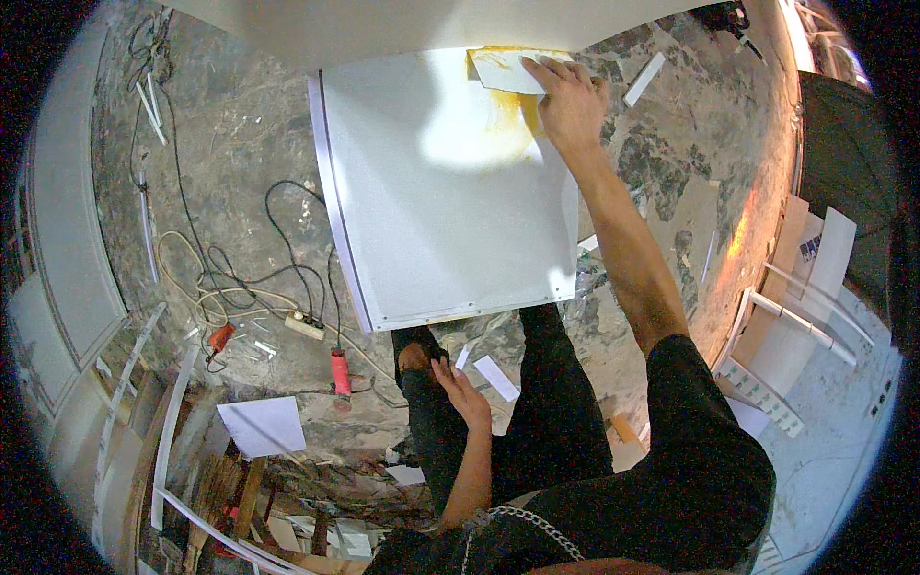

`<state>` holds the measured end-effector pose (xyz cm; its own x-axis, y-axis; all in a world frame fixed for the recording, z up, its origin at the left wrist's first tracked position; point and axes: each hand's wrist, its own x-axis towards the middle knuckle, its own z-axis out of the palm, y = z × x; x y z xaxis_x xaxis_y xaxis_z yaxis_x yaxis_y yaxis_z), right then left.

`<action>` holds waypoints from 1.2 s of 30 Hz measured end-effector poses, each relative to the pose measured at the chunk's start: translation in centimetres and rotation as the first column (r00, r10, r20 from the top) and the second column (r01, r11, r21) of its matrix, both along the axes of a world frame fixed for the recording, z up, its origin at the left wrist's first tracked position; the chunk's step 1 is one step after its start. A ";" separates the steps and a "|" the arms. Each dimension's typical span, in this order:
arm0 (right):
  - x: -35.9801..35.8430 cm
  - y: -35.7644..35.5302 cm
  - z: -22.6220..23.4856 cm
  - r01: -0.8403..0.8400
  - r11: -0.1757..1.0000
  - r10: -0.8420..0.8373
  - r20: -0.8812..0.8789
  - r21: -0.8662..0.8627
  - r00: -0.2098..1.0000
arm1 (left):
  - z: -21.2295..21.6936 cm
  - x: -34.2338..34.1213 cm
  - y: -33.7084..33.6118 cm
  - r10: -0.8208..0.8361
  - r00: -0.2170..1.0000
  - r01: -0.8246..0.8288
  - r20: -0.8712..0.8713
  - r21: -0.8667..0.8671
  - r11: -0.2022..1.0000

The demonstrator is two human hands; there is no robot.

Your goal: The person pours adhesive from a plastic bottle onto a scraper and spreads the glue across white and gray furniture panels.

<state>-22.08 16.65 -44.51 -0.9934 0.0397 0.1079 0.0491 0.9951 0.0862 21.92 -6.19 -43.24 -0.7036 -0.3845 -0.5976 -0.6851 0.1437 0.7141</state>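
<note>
My right hand [573,107] is closed on a flat white piece of sheet [503,69], fingers over its top. Yellow smears mark this piece. It lies against the far right part of a white panel [441,240], where a yellow paste-like smear [517,115] spreads over the surface. The panel has a pale strip along its left edge and small dark dots along its near edge. My left hand [462,391] rests on my left knee, holding nothing, fingers stretched out.
A red power tool [341,372] lies on the floor left of my legs, near tangled cables [225,278] and a socket block [305,328]. Offcuts and white strips [644,79] are scattered about. A pale upright surface [402,29] borders the panel's far side. Boards [810,278] lean at right.
</note>
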 end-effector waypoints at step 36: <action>-0.1 3.0 2.3 -0.069 0.995 0.074 0.072 -0.065 0.995 | -0.3 -0.7 0.3 0.207 0.973 -0.215 0.104 0.069 0.974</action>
<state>-22.21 19.61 -42.26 -0.9991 -0.0276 0.0328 -0.0268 0.9993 0.0249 21.18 -5.91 -43.50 -0.5498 -0.4669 -0.6927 -0.7594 -0.0660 0.6472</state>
